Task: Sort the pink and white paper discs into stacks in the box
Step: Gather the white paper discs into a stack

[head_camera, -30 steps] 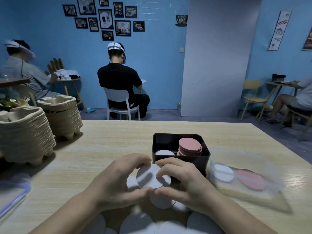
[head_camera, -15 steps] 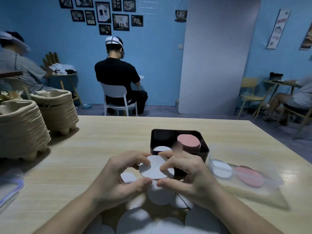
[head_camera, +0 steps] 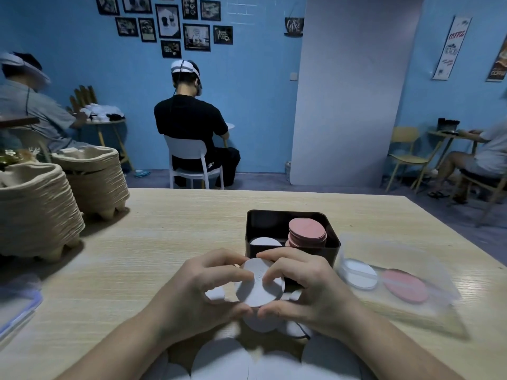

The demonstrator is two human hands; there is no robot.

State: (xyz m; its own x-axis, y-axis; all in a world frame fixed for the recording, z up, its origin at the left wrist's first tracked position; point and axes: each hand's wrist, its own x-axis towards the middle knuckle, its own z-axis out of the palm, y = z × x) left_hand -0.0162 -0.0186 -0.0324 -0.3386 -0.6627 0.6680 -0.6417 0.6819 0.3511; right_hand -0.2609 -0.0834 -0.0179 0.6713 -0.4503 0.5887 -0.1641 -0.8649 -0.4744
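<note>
A small stack of white paper discs (head_camera: 258, 285) is held between both hands just in front of the black box (head_camera: 292, 218). My left hand (head_camera: 203, 292) pinches its left edge and my right hand (head_camera: 307, 289) pinches its right edge, fingers curled round the rim. Inside the box a tall pink stack (head_camera: 306, 231) stands on the right and a low white stack (head_camera: 264, 240) lies on the left. Several loose white discs (head_camera: 219, 362) lie on the table under and in front of my hands.
A clear plastic bag (head_camera: 395, 286) holding a white and a pink disc lies right of the box. Two piles of pulp trays (head_camera: 35, 209) stand at the table's left. A blue-edged lid (head_camera: 16, 311) sits at the left edge. People sit at other tables behind.
Both hands keep hold of the white discs and have tilted them more upright, close to the box's front wall. The view has shifted slightly.
</note>
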